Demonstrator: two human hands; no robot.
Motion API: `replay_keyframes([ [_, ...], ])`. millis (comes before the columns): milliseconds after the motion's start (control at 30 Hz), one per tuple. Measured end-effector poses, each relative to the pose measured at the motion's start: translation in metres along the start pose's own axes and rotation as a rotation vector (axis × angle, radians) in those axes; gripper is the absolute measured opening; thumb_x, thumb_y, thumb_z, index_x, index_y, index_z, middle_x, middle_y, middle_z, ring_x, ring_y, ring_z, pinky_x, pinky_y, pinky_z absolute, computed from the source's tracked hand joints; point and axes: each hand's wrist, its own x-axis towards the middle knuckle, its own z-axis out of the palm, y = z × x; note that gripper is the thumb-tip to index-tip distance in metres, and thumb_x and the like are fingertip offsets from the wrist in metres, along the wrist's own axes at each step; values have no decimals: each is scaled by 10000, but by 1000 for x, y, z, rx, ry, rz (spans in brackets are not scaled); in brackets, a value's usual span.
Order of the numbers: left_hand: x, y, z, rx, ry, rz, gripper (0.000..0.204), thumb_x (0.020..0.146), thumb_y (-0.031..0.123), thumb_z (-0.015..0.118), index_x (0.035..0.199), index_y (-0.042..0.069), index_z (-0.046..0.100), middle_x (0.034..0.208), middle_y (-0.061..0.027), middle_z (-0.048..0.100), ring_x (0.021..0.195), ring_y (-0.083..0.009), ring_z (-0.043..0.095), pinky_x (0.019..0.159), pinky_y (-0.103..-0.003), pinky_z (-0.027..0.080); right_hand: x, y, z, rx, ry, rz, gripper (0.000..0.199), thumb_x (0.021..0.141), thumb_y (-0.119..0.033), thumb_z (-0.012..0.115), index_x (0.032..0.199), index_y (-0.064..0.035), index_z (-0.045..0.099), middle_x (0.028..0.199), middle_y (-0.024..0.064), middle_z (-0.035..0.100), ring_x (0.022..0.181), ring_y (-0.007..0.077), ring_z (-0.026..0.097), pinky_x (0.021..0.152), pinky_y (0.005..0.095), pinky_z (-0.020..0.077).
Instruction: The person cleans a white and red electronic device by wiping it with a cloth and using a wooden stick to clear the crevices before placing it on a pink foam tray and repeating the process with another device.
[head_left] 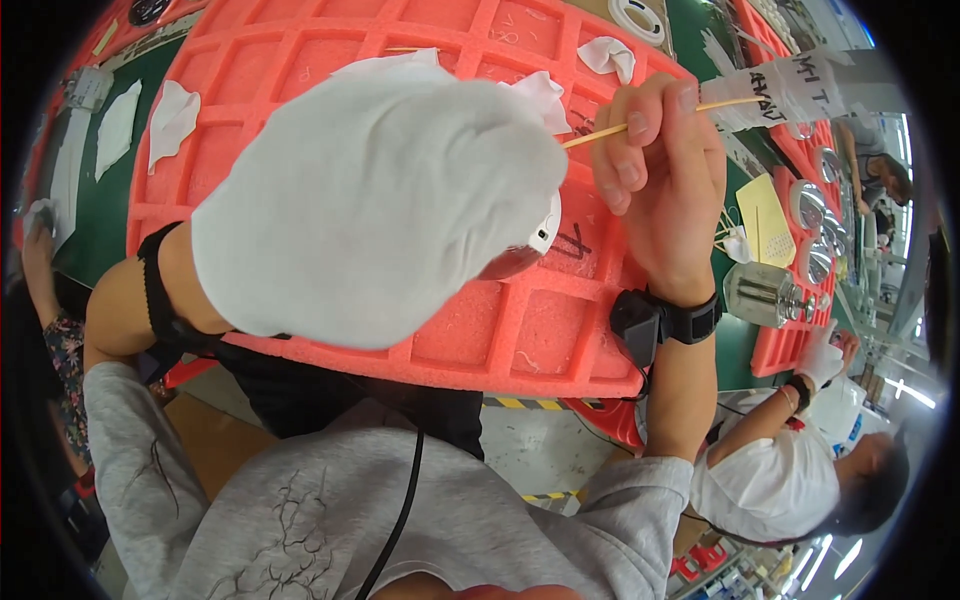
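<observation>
A large white cloth (pixel 330 210) drapes over my left hand (pixel 490 160), hiding the fingers; their bent outline shows through the fabric. From under the cloth's right edge peeks a white casing (pixel 545 230) with a small dark slot and a shiny, dark reddish face (pixel 510 262); my left hand grips it through the cloth. My right hand (pixel 665 165), raised to the right of it, pinches a thin wooden stick (pixel 600 136) between thumb and fingers. The stick's left end meets the cloth's edge beside the casing; whether it touches cannot be told.
Under my hands lies a red foam tray (pixel 460 375) divided into square pockets. Crumpled white wipes (pixel 172 118) rest on it. On the green table to the right are a glass pump bottle (pixel 762 295), a yellow paper (pixel 766 220) and round shiny parts in another red tray. Co-workers sit on both sides.
</observation>
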Motion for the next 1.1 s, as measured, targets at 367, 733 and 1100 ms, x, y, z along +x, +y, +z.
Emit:
replay_keyframes([
  [367,2,-26,25,-556,45,-129,155,833,97,728,885,66,586,989,-94,632,936,-270,614,944,-407,509,2,-1,8,-95,85,-11,388,1117,-338,332,826,-114,459,638,-17,409,507,94,353,466,233,304],
  [733,3,-28,23,-802,-29,-272,122,872,73,676,864,18,568,937,-97,607,922,-264,595,923,-379,497,2,2,-7,17,12,-25,425,1120,-339,313,872,-61,516,652,33,478,506,110,424,466,234,362],
  [1100,7,-35,18,-897,-46,-325,145,958,147,619,892,21,590,933,-78,619,937,-201,600,902,-342,485,2,2,-4,51,21,-1,431,1121,-340,307,860,-61,508,637,27,459,495,107,409,455,231,354],
])
